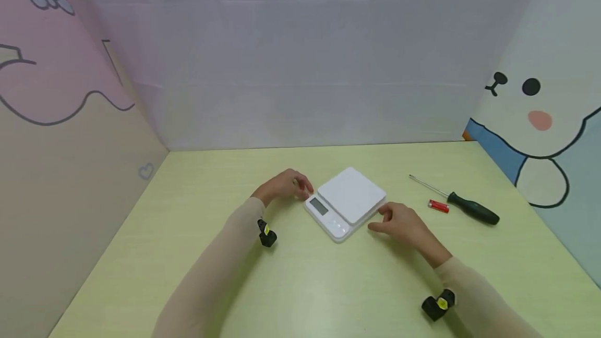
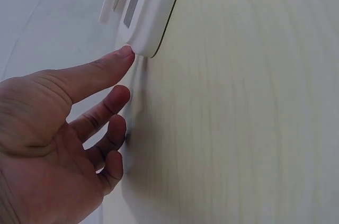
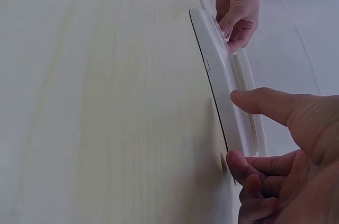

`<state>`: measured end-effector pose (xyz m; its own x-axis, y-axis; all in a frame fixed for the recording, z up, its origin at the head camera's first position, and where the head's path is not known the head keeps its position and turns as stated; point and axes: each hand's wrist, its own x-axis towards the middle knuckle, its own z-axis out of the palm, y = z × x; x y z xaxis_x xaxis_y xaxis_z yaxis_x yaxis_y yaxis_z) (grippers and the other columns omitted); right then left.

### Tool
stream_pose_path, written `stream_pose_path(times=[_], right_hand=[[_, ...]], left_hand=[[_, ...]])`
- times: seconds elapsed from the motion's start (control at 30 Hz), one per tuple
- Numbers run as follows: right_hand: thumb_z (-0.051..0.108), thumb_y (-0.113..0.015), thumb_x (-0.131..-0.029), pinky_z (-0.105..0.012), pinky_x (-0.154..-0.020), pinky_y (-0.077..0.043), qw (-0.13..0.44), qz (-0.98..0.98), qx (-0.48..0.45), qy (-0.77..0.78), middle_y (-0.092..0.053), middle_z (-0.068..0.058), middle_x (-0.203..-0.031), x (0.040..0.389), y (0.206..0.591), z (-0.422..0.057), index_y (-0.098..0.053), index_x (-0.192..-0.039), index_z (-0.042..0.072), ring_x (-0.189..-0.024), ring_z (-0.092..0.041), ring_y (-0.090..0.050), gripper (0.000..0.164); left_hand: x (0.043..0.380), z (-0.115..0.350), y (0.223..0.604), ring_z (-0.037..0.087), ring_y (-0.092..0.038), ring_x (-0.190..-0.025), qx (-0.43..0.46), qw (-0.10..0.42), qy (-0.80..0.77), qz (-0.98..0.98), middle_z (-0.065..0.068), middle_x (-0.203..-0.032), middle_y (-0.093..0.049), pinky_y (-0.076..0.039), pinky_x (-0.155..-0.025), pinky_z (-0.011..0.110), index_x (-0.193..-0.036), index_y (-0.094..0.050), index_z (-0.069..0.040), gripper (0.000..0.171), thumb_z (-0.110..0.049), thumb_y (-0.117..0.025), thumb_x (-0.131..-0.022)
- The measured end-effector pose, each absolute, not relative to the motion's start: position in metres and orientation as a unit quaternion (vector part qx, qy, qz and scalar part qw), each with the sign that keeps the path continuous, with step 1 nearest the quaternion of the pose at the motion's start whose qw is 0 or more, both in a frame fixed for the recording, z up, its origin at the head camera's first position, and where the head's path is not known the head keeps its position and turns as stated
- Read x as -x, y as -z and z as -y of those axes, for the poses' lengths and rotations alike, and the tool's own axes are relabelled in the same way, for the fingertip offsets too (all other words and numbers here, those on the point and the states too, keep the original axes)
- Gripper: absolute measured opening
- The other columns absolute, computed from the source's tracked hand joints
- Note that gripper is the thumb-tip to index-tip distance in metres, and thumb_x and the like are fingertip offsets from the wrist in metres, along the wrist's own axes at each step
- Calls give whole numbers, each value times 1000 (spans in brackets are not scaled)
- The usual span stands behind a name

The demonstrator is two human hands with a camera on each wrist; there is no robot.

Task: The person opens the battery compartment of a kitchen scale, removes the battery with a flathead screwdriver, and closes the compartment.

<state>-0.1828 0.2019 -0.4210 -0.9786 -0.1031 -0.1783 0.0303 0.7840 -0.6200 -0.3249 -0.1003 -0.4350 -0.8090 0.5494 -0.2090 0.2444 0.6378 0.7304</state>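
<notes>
A white digital kitchen scale (image 1: pixel 352 195) lies flat on the table, its square platform at the back right and its grey display (image 1: pixel 319 206) toward the left. My left hand (image 1: pixel 285 185) is at the scale's left corner. In the left wrist view its thumb tip (image 2: pixel 126 51) is right at that corner, with the other fingers loosely bent below. On the opposite side, my right hand (image 1: pixel 401 223) reaches the scale's right edge. Its thumb (image 3: pixel 265 102) and forefinger are spread along the side, in the right wrist view, without closing round it.
Right of the scale, a small red battery (image 1: pixel 439 206) lies beside a screwdriver (image 1: pixel 471 212) with a dark green handle. The pale yellow-green table (image 1: pixel 300 296) meets a whitish wall (image 1: pixel 300 67) at the back. Printed panels stand at both sides.
</notes>
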Motion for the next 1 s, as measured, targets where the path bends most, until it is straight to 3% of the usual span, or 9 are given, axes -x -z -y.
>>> stream_pose_path(times=[0.23,0.47,0.73,1.0], right_hand=[[33,-78,-79,-27,-57,-37,119,-944,57,302,-55,-3,-76,195,421,-203,-59,-118,-4,-67,-15,-48,57],[33,-80,-79,-27,-59,-35,126,-943,103,289,-53,-2,-73,205,421,-210,-58,-111,-1,-67,-15,-46,52],[31,-80,-80,-27,-62,-38,145,-942,124,277,-56,-3,-78,218,421,-216,-52,-132,-8,-71,-14,-48,70],[25,-78,-82,-28,-64,-39,151,-935,142,289,-57,-3,-79,226,417,-221,-47,-138,-4,-72,-15,-49,70]], left_hand=[[314,104,435,18,-51,-89,-240,208,-342,-885,4,-95,-60,-41,-77,28,-109,-72,-18,27,-12,-78,-82],[302,104,438,18,-51,-86,-240,211,-341,-884,5,-96,-57,-41,-76,27,-122,-64,-19,48,-16,-83,-78],[287,99,440,19,-50,-87,-229,206,-320,-896,6,-98,-56,-42,-76,29,-137,-53,-22,72,-25,-87,-74],[276,97,440,18,-49,-82,-227,173,-292,-913,6,-93,-55,-41,-73,28,-146,-45,-24,91,-33,-90,-68]])
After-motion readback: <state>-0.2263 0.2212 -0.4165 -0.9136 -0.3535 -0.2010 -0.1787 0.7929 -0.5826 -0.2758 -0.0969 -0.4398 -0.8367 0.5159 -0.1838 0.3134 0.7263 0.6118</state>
